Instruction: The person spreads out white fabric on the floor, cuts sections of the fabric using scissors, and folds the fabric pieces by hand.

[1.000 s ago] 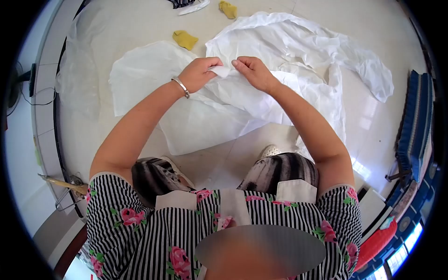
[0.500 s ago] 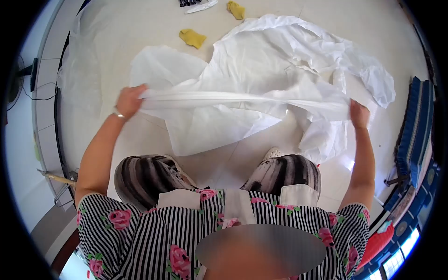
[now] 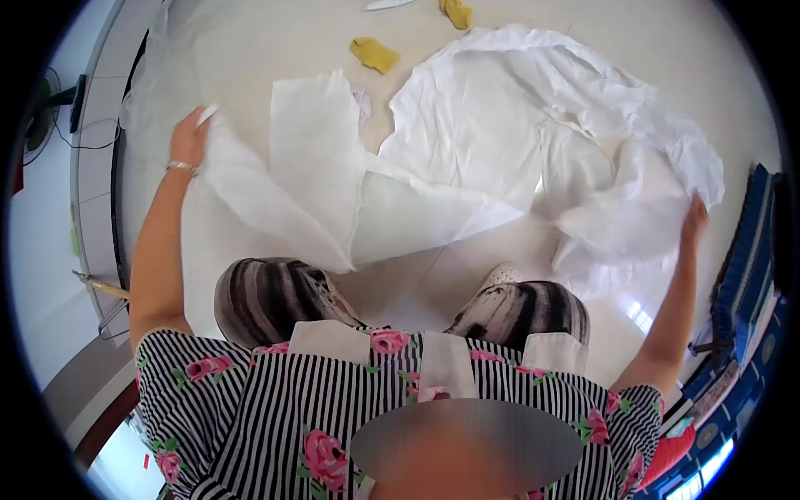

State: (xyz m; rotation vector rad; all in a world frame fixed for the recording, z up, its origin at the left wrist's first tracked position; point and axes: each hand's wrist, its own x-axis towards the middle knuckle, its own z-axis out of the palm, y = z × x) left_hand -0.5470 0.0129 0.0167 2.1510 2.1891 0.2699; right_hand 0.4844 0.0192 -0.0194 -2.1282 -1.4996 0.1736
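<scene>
A large, thin white cloth (image 3: pixel 467 125) lies in loose folds over the floor in front of me. My left hand (image 3: pixel 190 140) is closed on a part of it at the left, and a slack strip droops from the fingers toward my knee. Far out to the right, my right hand (image 3: pixel 694 222) grips another part by the cloth's bunched right side. Between the hands the fabric sags and is partly flat on the floor, with one piece standing up pale at centre left.
Two yellow crumpled cloths, one a mustard piece (image 3: pixel 374 55), lie beyond the white cloth. A sheer sheet spreads at far left near a fan (image 3: pixel 42 117). Blue padded furniture (image 3: pixel 742 250) stands on the right. My bent knees are close below the cloth.
Both hands have moved farther apart, the left one up and outward, the right one outward and slightly down. The strip stretched taut between them has gone slack and dropped.
</scene>
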